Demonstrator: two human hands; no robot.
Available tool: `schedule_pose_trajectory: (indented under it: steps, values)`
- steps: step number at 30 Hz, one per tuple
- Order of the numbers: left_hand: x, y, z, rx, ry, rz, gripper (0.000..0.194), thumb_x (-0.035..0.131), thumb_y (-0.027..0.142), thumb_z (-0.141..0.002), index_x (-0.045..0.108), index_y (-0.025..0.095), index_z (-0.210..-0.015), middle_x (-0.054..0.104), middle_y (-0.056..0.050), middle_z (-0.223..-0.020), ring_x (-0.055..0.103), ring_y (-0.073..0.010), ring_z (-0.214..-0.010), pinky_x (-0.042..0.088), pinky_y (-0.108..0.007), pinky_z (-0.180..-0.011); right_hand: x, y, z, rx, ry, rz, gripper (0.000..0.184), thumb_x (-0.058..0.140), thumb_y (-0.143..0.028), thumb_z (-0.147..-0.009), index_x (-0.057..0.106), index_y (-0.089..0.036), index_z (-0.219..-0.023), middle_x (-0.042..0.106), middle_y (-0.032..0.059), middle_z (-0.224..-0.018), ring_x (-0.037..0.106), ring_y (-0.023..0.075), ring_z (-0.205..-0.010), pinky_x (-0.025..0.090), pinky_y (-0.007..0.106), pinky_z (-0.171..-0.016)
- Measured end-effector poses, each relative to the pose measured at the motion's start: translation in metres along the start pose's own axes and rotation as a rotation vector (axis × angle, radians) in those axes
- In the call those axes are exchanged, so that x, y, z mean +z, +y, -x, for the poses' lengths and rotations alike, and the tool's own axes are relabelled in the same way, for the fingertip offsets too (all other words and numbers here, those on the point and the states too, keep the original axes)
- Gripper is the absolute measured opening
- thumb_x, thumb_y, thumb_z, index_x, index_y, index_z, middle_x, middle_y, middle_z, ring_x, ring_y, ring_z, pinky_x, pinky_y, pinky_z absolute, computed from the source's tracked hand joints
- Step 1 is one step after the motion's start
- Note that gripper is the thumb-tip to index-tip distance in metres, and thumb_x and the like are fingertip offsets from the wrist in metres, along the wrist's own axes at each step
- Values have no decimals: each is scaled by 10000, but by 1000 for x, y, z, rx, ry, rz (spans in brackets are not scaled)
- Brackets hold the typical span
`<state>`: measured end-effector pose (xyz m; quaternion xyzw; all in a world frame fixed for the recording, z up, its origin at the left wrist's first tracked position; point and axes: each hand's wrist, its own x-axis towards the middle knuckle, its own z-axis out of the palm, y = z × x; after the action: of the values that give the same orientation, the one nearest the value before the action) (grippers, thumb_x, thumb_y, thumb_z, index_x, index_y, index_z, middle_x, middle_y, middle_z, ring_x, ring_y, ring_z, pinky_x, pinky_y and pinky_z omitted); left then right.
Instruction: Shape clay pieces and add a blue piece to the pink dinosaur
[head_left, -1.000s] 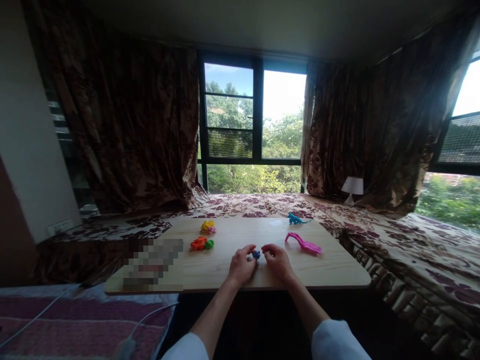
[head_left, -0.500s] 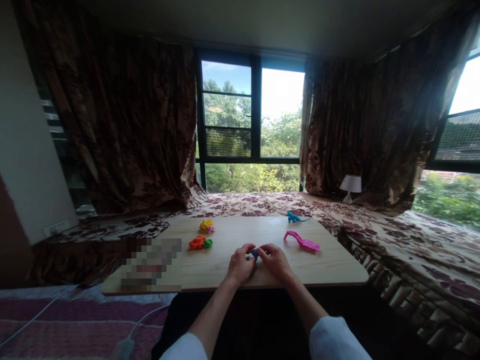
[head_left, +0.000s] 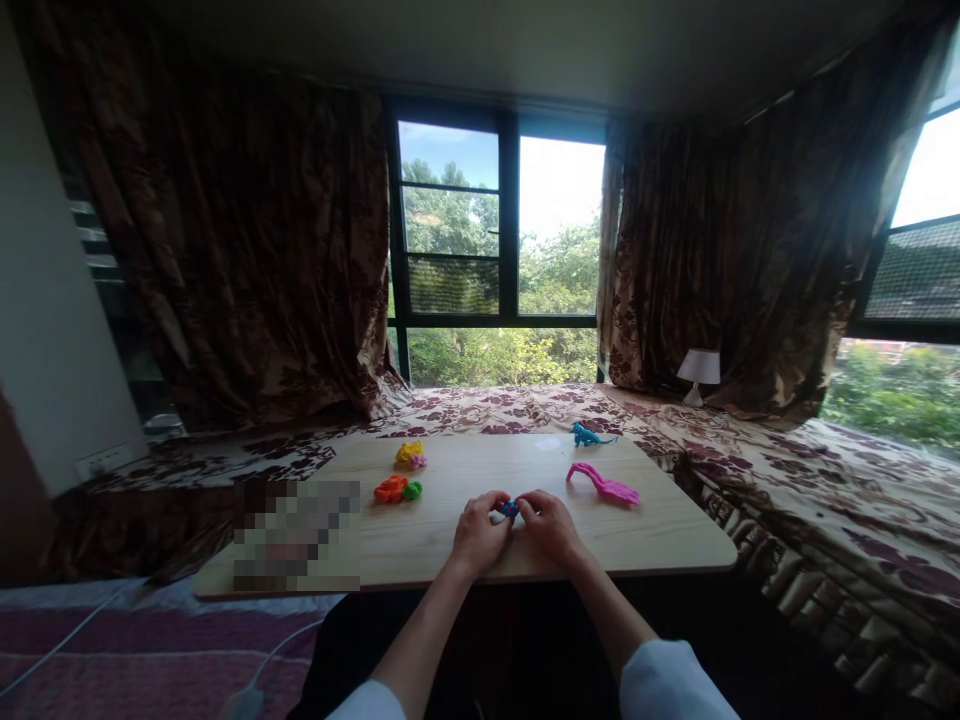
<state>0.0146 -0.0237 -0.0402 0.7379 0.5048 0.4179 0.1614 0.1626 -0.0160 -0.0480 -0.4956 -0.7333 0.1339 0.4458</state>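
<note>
Between the fingertips of both hands is a small dark blue lump, seemingly modelling clay, with lighter specks on it. My left hand grips it from the left, fingers curled and thumb hidden in part. From the right, my right hand pinches it with thumb and fingers. Both hands are low over the pale wooden table, near its front edge. Right of them lies a magenta piece with a long curved neck. Behind that stands a teal animal figure with a thin tail.
On the table's left part are an orange lump touching a green lump, and a yellow lump with pink at its side. A blurred patch covers the left corner. A white lamp stands on the flowered ledge behind.
Both hands stay nearly in place on the blue lump, which now shows a little more between the fingertips, with lighter specks visible. The view has shifted slightly.
</note>
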Motion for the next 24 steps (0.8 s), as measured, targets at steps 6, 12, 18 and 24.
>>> schedule_pose_trajectory:
  steps: [6, 12, 18, 24]
  values:
    - [1, -5, -2, 18, 16, 26, 275, 504, 310, -840, 542, 164, -1071, 577, -66, -1081, 570, -182, -935, 476, -400, -801, 2, 3, -1, -15, 41, -68, 182, 494, -292, -886, 593, -151, -944, 617, 37, -955, 594, 146, -833, 490, 345, -753]
    - [1, -6, -3, 16, 11, 48, 274, 506, 313, -840, 547, 161, -1064, 584, -64, -1071, 574, -181, -927, 474, -403, -805, 1, 3, -1, -35, 55, -113, 194, 490, -291, -889, 582, -153, -989, 617, 36, -951, 599, 143, -814, 497, 340, -739]
    - [0, -7, -3, 13, 9, 52, 277, 503, 315, -841, 545, 162, -1068, 585, -64, -1069, 575, -180, -925, 473, -405, -807, 1, 2, 0, -42, 44, -121, 187, 491, -293, -888, 589, -158, -973, 619, 34, -942, 598, 138, -801, 497, 332, -731]
    - [-1, -5, -2, 26, 5, 55, 274, 502, 311, -842, 543, 164, -1069, 583, -64, -1068, 575, -178, -920, 478, -397, -796, 1, 1, 0, -58, 39, -133, 184, 493, -293, -887, 595, -156, -956, 623, 32, -934, 600, 137, -800, 497, 332, -733]
